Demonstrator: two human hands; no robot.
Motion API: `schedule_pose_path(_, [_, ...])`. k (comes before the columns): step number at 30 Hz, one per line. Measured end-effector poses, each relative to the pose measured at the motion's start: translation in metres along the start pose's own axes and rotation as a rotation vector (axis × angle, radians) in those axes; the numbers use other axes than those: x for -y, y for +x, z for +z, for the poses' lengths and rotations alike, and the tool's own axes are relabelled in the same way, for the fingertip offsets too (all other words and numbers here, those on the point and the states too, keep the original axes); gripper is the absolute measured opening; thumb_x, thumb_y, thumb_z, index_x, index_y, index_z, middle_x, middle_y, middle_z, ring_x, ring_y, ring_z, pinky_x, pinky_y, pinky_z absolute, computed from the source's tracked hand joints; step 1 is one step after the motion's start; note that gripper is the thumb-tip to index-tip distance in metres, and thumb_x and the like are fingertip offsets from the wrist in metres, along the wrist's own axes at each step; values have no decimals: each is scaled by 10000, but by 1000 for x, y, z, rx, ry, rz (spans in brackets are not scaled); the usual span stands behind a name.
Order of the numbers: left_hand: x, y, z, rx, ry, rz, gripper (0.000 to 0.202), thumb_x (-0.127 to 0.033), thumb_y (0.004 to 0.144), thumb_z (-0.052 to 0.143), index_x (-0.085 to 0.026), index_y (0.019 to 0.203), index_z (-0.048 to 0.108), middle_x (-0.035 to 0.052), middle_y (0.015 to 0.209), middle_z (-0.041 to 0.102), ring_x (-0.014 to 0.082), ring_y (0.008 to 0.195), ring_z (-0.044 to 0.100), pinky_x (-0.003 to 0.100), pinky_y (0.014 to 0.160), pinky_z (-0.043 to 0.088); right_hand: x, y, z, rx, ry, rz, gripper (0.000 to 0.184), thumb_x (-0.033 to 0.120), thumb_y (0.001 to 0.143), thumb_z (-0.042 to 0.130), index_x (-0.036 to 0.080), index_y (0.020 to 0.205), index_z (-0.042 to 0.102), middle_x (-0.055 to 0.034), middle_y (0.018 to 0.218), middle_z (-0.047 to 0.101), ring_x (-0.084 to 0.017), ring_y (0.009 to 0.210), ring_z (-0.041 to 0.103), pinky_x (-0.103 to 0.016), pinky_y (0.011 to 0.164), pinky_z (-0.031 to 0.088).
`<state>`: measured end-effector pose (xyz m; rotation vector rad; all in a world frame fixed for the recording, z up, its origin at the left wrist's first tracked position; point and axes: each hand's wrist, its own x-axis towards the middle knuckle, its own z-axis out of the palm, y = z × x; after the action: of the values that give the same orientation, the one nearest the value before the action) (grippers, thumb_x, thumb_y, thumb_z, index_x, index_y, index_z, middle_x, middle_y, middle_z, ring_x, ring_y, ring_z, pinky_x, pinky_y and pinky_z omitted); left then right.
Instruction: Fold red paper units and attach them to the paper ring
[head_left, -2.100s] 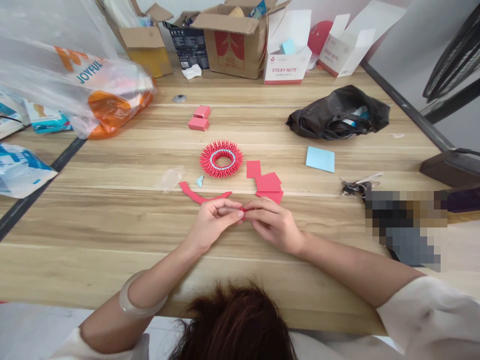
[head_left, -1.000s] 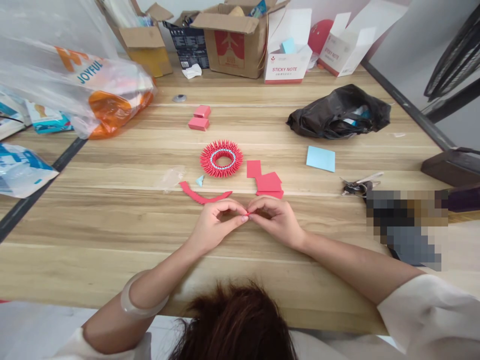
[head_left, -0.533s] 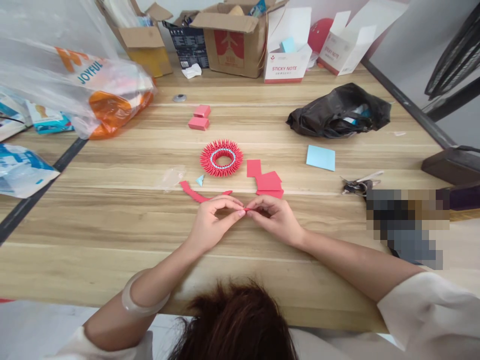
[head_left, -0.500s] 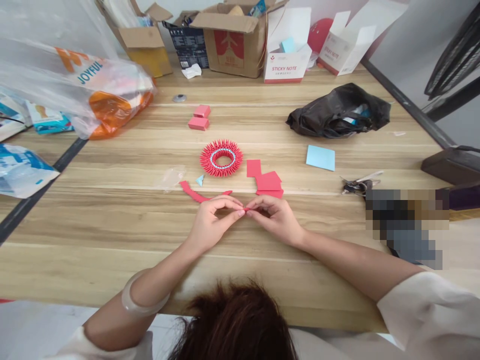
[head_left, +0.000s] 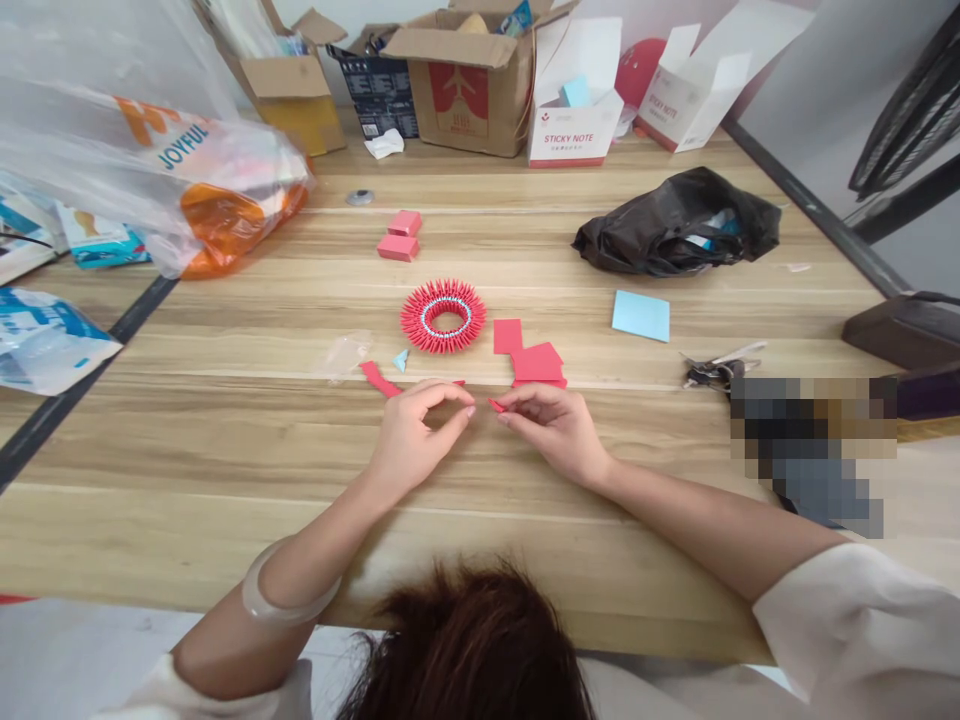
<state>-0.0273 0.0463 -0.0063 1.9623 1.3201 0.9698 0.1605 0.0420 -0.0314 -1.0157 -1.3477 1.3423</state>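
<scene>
Pinched between thumb and fingers of my right hand is a small folded red paper piece, its pointed end facing left. My left hand is a short distance to the left, fingers curved, thumb and forefinger tips close together with nothing visible between them. Just behind it lies a curved row of red folded paper pieces, partly hidden by the hand. Beyond stands a red ring of folded paper units with a pale blue inner band. Red paper sheets lie behind my right hand.
A small light blue folded piece and clear plastic lie left. Two pink-red paper blocks, a blue note pad, a black plastic bag and keys are farther out. Cardboard boxes line the back.
My hands have parted. The left has let go of the red paper piece and moved slightly left; the right keeps the piece, now tilted and a little farther from me.
</scene>
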Motion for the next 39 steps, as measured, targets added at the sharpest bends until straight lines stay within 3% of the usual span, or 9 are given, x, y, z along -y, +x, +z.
schedule_pose_path(3, [7,5,-7,-14,248,93,133,-245,814,597,-171,900,665,66,945,676,211,929,610,364,871,477,-1,0,0,-20,20,23,190,326,702,717,175,801,659,-44,791,698,-143,726,648,-285,694,537])
schedule_pose_path(6, [19,9,-11,67,482,87,295,-316,789,634,-143,1028,652,107,1072,632,270,1021,560,448,929,440,-2,1,0,-38,31,33,180,294,686,730,171,793,654,-43,793,697,-138,717,647,-271,682,533])
schedule_pose_path(8, [25,10,-13,134,525,81,277,-323,827,590,-148,1030,660,110,1101,614,266,1037,551,453,941,433,-2,1,0,-39,21,32,175,283,685,730,169,793,653,-43,790,697,-138,711,645,-268,674,531])
schedule_pose_path(17, [15,8,-12,129,529,119,182,-274,893,484,-154,977,592,89,976,654,237,954,580,395,866,444,3,1,0,-29,-42,7,131,281,745,679,169,812,674,-55,818,704,-150,754,645,-291,712,535])
schedule_pose_path(23, [7,5,-11,110,491,223,133,-269,887,494,-160,939,549,65,902,651,202,869,593,329,811,451,3,1,0,-34,-32,-9,155,295,731,694,171,823,677,-60,813,697,-148,739,629,-299,695,527])
schedule_pose_path(32, [7,2,-10,155,412,202,69,-234,897,472,-174,913,503,36,870,638,152,790,597,252,708,446,3,0,0,-42,-9,5,158,309,725,701,171,799,675,-52,791,701,-144,717,640,-287,675,528])
schedule_pose_path(39, [0,5,-11,115,333,207,64,-201,872,490,-181,811,488,17,792,569,135,742,540,241,693,420,7,0,-1,-33,-5,9,169,344,744,687,180,776,669,-41,787,706,-143,721,646,-277,677,530])
